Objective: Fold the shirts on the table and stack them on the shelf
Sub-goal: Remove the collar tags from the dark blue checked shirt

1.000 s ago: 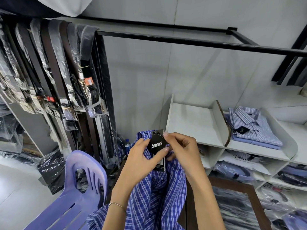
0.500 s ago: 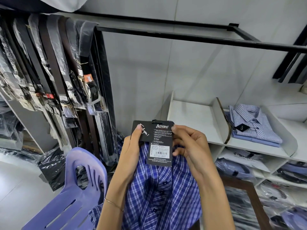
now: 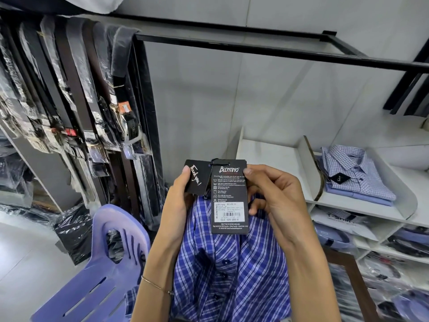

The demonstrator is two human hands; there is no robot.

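Blue plaid shirt (image 3: 227, 263) hangs low centre, unfolded.
Left hand (image 3: 178, 201) pinches the small tag (image 3: 197, 180), right hand (image 3: 276, 196) the big tag (image 3: 229, 196); tuck both inside before folding.

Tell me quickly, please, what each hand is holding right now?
Left hand: pinches the small "Thank you" tag.
Right hand: pinches the Blentino price tag, hanging on the blue plaid shirt.
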